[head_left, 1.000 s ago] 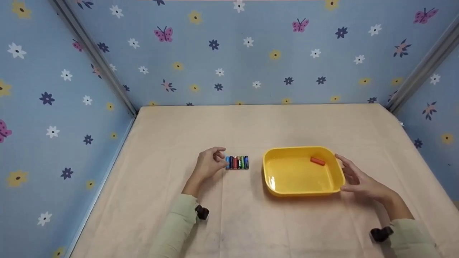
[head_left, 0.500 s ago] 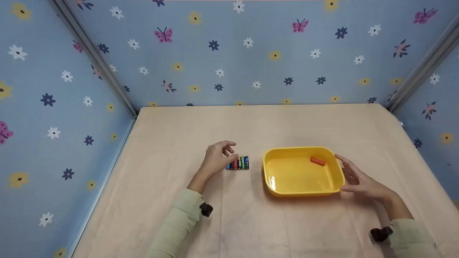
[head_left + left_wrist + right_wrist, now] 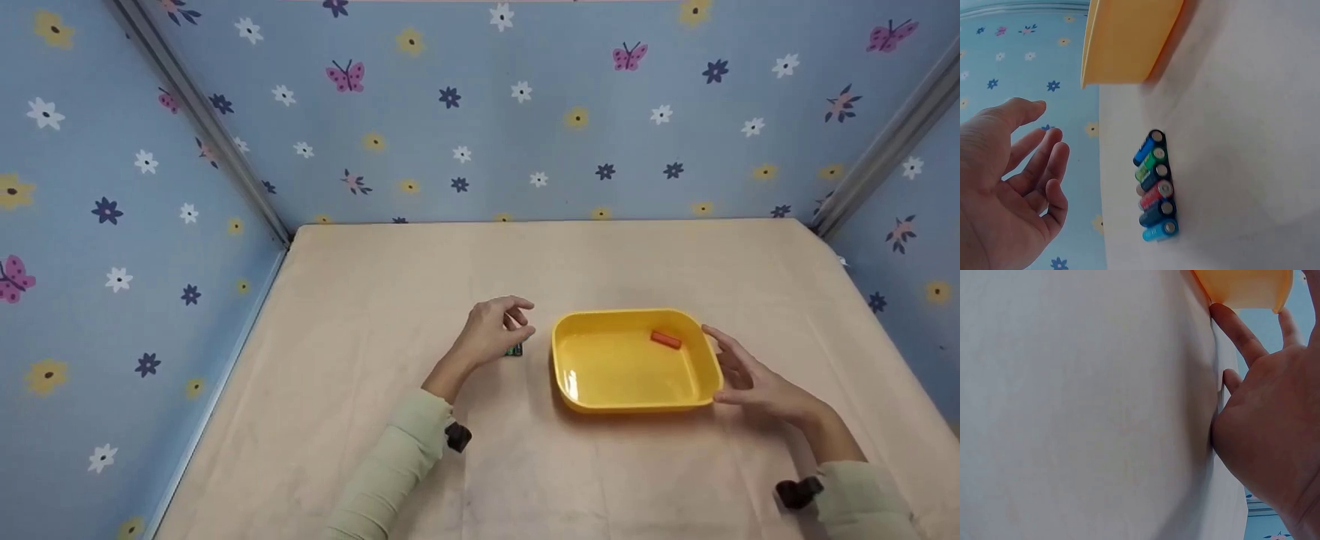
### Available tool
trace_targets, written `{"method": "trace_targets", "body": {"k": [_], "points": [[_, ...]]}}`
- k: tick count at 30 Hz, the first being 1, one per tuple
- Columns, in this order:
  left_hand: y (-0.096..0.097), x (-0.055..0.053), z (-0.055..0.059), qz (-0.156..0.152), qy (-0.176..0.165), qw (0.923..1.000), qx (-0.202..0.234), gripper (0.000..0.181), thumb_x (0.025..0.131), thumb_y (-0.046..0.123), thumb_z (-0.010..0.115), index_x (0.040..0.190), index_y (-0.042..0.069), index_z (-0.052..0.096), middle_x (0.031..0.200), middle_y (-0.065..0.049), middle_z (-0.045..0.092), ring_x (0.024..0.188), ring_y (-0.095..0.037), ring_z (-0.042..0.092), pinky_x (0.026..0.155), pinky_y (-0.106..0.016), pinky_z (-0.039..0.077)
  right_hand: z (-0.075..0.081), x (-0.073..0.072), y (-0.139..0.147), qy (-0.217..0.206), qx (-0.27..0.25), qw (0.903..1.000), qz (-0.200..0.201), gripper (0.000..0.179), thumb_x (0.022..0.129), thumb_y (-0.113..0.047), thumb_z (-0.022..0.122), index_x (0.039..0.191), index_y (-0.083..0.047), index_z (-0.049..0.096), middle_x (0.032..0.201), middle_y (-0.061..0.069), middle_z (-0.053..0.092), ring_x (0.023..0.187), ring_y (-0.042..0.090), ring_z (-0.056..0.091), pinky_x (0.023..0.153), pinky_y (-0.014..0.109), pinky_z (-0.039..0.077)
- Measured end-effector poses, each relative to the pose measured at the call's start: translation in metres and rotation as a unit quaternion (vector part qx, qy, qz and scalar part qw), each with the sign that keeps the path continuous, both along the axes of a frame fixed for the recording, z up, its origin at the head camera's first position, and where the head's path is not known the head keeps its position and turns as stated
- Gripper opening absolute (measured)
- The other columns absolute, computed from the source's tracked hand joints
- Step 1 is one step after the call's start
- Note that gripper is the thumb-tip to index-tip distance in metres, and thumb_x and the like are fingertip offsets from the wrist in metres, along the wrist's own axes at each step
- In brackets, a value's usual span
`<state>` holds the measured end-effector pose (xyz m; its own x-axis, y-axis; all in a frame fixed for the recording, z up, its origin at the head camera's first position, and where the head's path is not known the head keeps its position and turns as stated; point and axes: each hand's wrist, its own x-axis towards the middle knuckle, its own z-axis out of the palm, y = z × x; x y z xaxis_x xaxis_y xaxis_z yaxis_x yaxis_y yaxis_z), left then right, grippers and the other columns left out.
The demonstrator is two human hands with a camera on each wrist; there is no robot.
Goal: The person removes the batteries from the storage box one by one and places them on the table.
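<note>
Several AA-type batteries (image 3: pixel 1157 194), blue, green, red and dark, lie side by side in a row on the table. My left hand (image 3: pixel 491 330) hovers over them with loosely bent fingers and holds nothing; in the head view it covers all but the row's right end. A yellow plastic tub (image 3: pixel 630 375) stands to the right of the row. Inside it, near the far right corner, lies a small red-orange stick (image 3: pixel 666 340). My right hand (image 3: pixel 765 386) touches the tub's right side with extended fingertips and thumb, as the right wrist view also shows.
A pale cloth (image 3: pixel 525 480) with faint creases covers the table. Blue flowered panels (image 3: pixel 480 112) rise at the back and both sides, joined by metal corner posts (image 3: pixel 202 124). Black wrist cameras (image 3: pixel 799 493) sit at both green sleeves.
My left hand has moved right along the battery row, from its left end to over its right end. The right hand and the tub keep their places.
</note>
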<state>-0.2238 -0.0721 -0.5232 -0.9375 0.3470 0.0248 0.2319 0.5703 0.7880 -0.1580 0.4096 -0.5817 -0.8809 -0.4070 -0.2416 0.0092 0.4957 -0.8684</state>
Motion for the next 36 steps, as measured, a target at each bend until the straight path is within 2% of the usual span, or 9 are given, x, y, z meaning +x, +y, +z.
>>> {"method": "trace_targets", "body": {"k": [10,15,17,23,25,28,30,32,36], "points": [[0.028,0.002,0.008,-0.039,-0.003,0.9992,0.001,0.038,0.105,0.016,0.079,0.142,0.008,0.075,0.117,-0.011,0.082,0.098,-0.016,0.070,0.082,-0.020,0.056,0.000,0.001,0.000,0.011,0.007,0.9999,0.003,0.109,0.104,-0.024,0.078,0.183,-0.033,0.004,0.184,0.029,0.024,0.165,0.062,0.029,0.123,0.092,0.021],[0.041,0.003,0.008,-0.054,-0.015,0.9984,0.007,0.040,0.105,0.016,0.079,0.143,0.007,0.075,0.118,-0.012,0.081,0.098,-0.015,0.069,0.080,-0.018,0.055,0.000,0.003,0.003,0.008,-0.001,1.0000,0.005,0.107,0.104,-0.021,0.076,0.183,-0.033,0.004,0.186,0.027,0.020,0.157,0.003,0.044,0.124,0.091,0.019],[0.047,0.004,0.008,-0.054,-0.023,0.9983,0.005,0.040,0.105,0.017,0.079,0.144,0.008,0.074,0.119,-0.011,0.081,0.098,-0.013,0.068,0.081,-0.018,0.056,0.000,0.004,0.003,0.004,0.003,1.0000,0.002,0.107,0.104,-0.023,0.076,0.183,-0.034,0.005,0.187,0.025,0.020,0.148,-0.010,0.041,0.125,0.091,0.021],[0.060,0.004,0.007,-0.050,-0.037,0.9981,0.001,0.040,0.106,0.018,0.080,0.144,0.010,0.074,0.120,-0.008,0.080,0.096,-0.010,0.065,0.089,-0.020,0.061,0.002,0.003,0.000,0.007,0.014,0.9999,0.002,0.108,0.103,-0.027,0.077,0.183,-0.033,0.004,0.186,0.028,0.021,0.164,0.054,0.034,0.123,0.092,0.021],[0.064,0.002,0.009,-0.053,-0.038,0.9979,0.003,0.039,0.106,0.018,0.080,0.144,0.010,0.074,0.120,-0.008,0.080,0.095,-0.011,0.065,0.091,-0.021,0.062,0.002,0.003,-0.001,0.009,0.013,0.9999,0.001,0.108,0.103,-0.026,0.077,0.183,-0.033,0.004,0.187,0.027,0.019,0.165,0.044,0.037,0.123,0.091,0.020],[0.071,0.000,0.012,-0.061,-0.036,0.9975,0.001,0.039,0.106,0.017,0.080,0.144,0.009,0.074,0.119,-0.007,0.079,0.097,-0.011,0.066,0.094,-0.022,0.063,0.002,0.002,-0.001,0.013,0.013,0.9998,-0.002,0.107,0.104,-0.026,0.077,0.183,-0.034,0.005,0.188,0.025,0.018,0.155,0.002,0.043,0.124,0.090,0.019],[0.075,-0.001,0.014,-0.068,-0.035,0.9971,-0.002,0.039,0.106,0.017,0.080,0.144,0.009,0.074,0.120,-0.007,0.079,0.098,-0.011,0.066,0.096,-0.022,0.063,0.002,0.002,-0.001,0.014,0.013,0.9998,-0.004,0.107,0.103,-0.026,0.078,0.183,-0.034,0.006,0.189,0.024,0.015,0.148,-0.011,0.039,0.125,0.089,0.018],[0.079,-0.001,0.016,-0.073,-0.036,0.9967,-0.005,0.039,0.106,0.017,0.080,0.144,0.009,0.074,0.120,-0.006,0.079,0.098,-0.011,0.066,0.096,-0.021,0.063,0.001,0.002,-0.001,0.015,0.013,0.9998,-0.003,0.108,0.103,-0.026,0.077,0.183,-0.034,0.005,0.189,0.024,0.013,0.157,0.002,0.043,0.125,0.089,0.018],[0.088,-0.002,0.017,-0.093,-0.028,0.9952,-0.014,0.038,0.106,0.019,0.080,0.143,0.010,0.075,0.120,-0.006,0.081,0.098,-0.010,0.068,0.094,-0.018,0.061,0.001,0.001,-0.001,0.010,0.011,0.9999,-0.003,0.108,0.104,-0.026,0.077,0.183,-0.035,0.004,0.190,0.024,0.011,0.167,0.051,0.032,0.125,0.090,0.021]]}}
